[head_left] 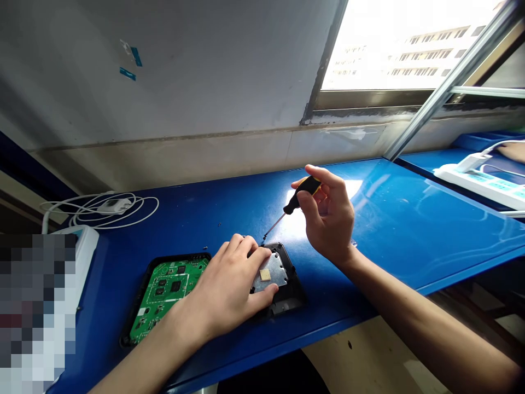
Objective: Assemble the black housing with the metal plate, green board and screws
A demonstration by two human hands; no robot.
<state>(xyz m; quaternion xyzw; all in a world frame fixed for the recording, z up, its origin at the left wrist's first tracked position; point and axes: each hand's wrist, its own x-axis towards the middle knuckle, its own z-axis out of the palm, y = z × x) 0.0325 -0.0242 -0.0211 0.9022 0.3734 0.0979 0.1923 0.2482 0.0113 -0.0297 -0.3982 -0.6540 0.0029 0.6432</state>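
My right hand point(328, 213) is closed around the black and yellow handle of a screwdriver point(301, 196). Its thin shaft slants down to the left, and a small dark screw point(264, 238) seems to be at the tip, by the far edge of a black plastic cover point(289, 301). My left hand point(235, 273) grips this cover from above, thumb and index finger on its metal plate point(276, 268). A beige square pad point(265, 275) sits on the plate between them. The left part of the cover is hidden under my hand.
Left of the cover, partly behind my left wrist, a green circuit board point(164, 290) lies in a black housing point(135, 323). Loose screws point(205, 248) lie on the blue table point(430, 219). A coiled white cable point(117, 207) is at the far left, a white power strip point(484, 183) at right.
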